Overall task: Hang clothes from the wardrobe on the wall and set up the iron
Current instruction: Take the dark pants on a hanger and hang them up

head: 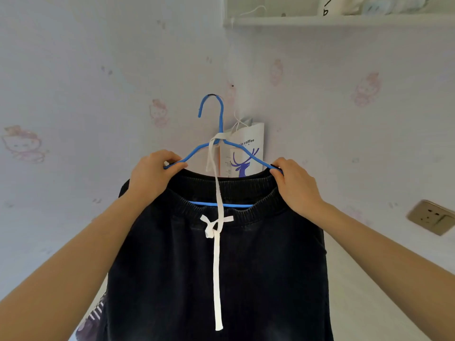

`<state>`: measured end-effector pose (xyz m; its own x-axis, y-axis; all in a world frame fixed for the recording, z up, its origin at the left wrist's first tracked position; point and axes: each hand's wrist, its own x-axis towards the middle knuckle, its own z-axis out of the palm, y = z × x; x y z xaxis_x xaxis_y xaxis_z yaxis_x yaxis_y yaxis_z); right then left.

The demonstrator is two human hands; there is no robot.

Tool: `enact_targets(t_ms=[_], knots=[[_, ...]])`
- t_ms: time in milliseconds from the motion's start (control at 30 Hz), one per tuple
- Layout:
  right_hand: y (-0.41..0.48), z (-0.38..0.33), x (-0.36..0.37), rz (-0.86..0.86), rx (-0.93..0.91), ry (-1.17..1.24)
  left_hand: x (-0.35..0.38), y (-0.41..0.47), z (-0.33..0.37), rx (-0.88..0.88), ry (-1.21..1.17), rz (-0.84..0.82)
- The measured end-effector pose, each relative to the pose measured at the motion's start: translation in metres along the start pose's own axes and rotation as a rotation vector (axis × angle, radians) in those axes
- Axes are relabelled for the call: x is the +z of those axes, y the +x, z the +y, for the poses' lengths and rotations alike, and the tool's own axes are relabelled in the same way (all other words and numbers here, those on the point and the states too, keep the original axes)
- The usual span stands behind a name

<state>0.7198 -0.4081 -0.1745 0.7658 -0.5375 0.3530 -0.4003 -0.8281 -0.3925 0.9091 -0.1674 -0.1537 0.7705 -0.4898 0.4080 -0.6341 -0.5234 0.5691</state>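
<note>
A blue wire hanger (219, 119) carries dark denim trousers (221, 267) with an elastic waistband and a white drawstring (218, 254). One drawstring end is looped over the hanger's neck. My left hand (152, 173) grips the hanger's left shoulder together with the waistband. My right hand (293, 183) grips the right shoulder the same way. The hook's top sits against the wall near a small dark hook or nail (232, 86); whether it hangs from anything I cannot tell. No iron is in view.
A white paper coffee bag (246, 148) with a purple deer print hangs on the wall behind the hanger. A white shelf (320, 20) runs across the upper right. A wall socket (430, 216) sits at the right. Striped cloth (94, 316) shows at the lower left.
</note>
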Motion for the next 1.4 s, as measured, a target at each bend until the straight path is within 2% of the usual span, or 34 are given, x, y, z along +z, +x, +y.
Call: enact_targets(t_ms=[200, 433, 667, 867, 1000, 1200, 1400], knots=[[0.027, 0.021, 0.071, -0.104, 0.067, -0.032, 0.055, 0.028, -0.056, -0.076, 0.017, -0.181], [0.041, 0.048, 0.145, -0.207, 0.08, -0.068, 0.109, 0.039, -0.127, -0.265, -0.128, -0.42], [0.046, 0.067, 0.181, -0.258, 0.119, -0.133, 0.129, 0.016, -0.195, -0.519, -0.356, -0.607], [0.05, 0.074, 0.199, -0.294, 0.136, -0.134, 0.134, 0.011, -0.208, -0.588, -0.291, -0.765], [0.051, 0.077, 0.205, -0.302, 0.152, -0.09, 0.141, 0.012, -0.205, -0.528, -0.304, -0.685], [0.069, 0.073, 0.201, -0.246, 0.152, -0.091, 0.147, 0.035, -0.197, -0.337, -0.184, -0.37], [0.121, 0.07, 0.191, -0.144, 0.138, -0.07, 0.156, 0.094, -0.19, -0.321, -0.119, -0.254]])
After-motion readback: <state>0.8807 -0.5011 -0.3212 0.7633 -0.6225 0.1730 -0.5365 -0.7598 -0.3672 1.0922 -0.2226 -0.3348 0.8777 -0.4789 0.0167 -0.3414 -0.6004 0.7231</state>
